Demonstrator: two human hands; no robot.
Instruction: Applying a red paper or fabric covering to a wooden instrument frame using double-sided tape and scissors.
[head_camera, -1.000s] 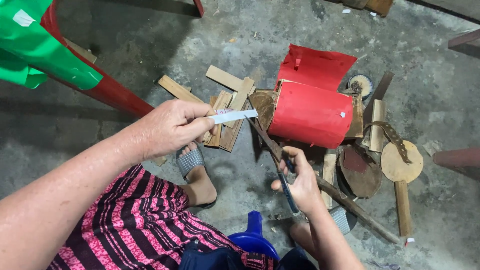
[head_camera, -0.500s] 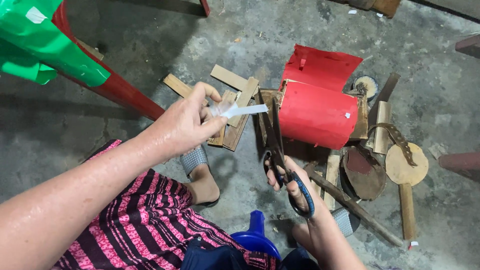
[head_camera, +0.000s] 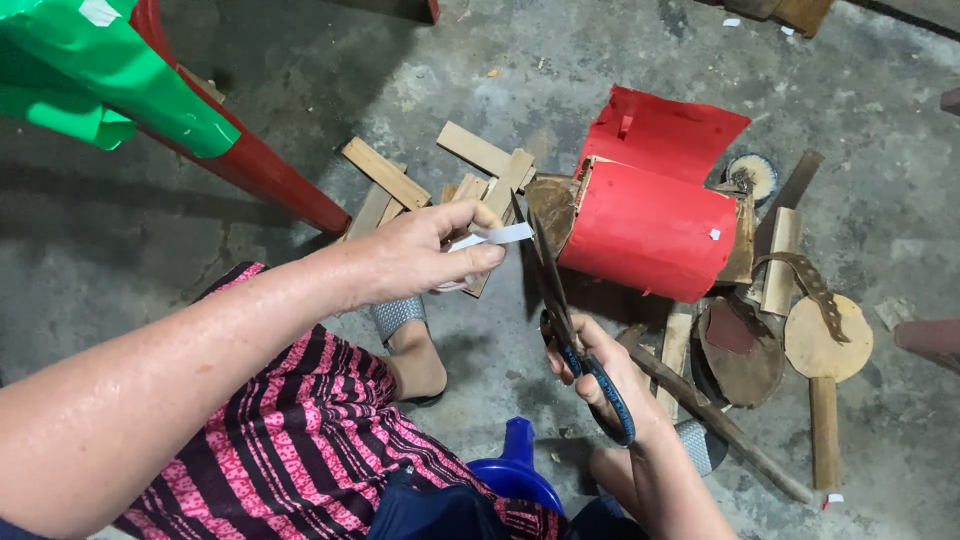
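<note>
My left hand (head_camera: 425, 255) pinches a narrow white paper strip (head_camera: 497, 236) that sticks out to the right. Just right of it my right hand (head_camera: 605, 375) grips a pair of blue-handled scissors (head_camera: 560, 315), blades pointing up and away, their tips close to the strip's free end. Behind the scissors stands a wooden piece wrapped in red paper (head_camera: 650, 225) with a red flap raised behind it.
Loose wooden slats (head_camera: 385, 172) lie on the concrete floor. Round wooden paddles (head_camera: 825, 345) and sticks lie at the right. A red and green paper-covered pole (head_camera: 200, 120) slants at top left. A blue plastic object (head_camera: 520, 475) sits between my legs, near my sandalled foot (head_camera: 410, 345).
My left hand has turned the strip so it points right. My right hand has swung the scissors upright, bringing their blades close to the strip's end.
</note>
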